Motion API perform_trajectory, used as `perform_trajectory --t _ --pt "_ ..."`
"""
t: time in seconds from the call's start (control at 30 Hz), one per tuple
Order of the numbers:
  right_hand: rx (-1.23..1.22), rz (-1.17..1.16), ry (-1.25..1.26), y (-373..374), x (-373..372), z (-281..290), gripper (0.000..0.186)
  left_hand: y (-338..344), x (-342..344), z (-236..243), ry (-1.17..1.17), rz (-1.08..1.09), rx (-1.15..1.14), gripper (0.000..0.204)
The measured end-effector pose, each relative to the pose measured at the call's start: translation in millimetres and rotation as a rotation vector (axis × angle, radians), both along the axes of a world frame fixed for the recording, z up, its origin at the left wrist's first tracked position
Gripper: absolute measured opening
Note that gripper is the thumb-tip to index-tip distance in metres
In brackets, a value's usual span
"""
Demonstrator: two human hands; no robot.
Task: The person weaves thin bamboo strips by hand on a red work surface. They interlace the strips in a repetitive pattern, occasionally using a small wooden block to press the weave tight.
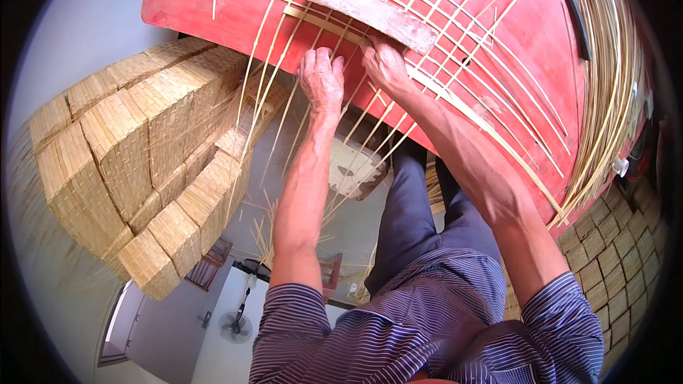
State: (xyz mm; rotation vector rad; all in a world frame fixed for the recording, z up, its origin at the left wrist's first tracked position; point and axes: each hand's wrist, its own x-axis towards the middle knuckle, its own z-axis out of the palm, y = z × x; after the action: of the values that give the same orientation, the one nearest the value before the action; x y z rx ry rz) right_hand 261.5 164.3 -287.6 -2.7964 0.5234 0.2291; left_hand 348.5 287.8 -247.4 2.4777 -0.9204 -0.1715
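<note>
A red board [213, 0] lies ahead of me with several thin bamboo strips [455, 50] laid across it in a crossing weave. A grey weight block [366, 11] rests on the strips near the board's near edge. My left hand [321, 78] presses its fingers down on strips at the board's edge, just below the block. My right hand [384, 64] sits beside it, fingers pinching strips under the block's lower side. Loose strip ends hang past the edge toward my legs.
Stacks of woven bamboo mats [142, 149] stand at the left. A thick bundle of loose strips [612, 78] curves along the right side of the board. More woven squares [612, 263] lie at lower right. A small fan [235, 327] and a low stool [356, 171] are on the floor.
</note>
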Motion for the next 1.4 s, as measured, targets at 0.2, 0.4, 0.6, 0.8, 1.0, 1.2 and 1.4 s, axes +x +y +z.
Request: perform_trajectory --t 0.2,0.4,0.6,0.8,1.0,1.2,1.4 --pt "0.301 -0.738 -0.07 36 50 32 0.046 21 6 -7 0.008 0.099 -0.078 0.016" --pt "0.519 -1.031 0.004 30 64 39 0.06 14 4 -13 0.022 0.124 -0.102 0.012" --pt "0.494 -1.098 0.045 27 76 48 0.061 17 9 -17 0.032 0.116 -0.117 0.011" --pt "0.493 -1.155 0.125 25 80 50 0.061 20 12 -14 0.027 0.094 -0.097 0.015" --pt "0.218 -0.657 -0.263 40 27 -46 0.043 4 4 6 0.028 0.095 -0.131 0.018" --pt "0.714 -0.884 -0.353 23 -7 17 0.023 18 -27 26 0.233 0.12 -0.108 0.022" --pt "0.69 -0.957 -0.3 13 -21 22 0.029 -2 -41 15 0.15 0.139 -0.146 0.029"
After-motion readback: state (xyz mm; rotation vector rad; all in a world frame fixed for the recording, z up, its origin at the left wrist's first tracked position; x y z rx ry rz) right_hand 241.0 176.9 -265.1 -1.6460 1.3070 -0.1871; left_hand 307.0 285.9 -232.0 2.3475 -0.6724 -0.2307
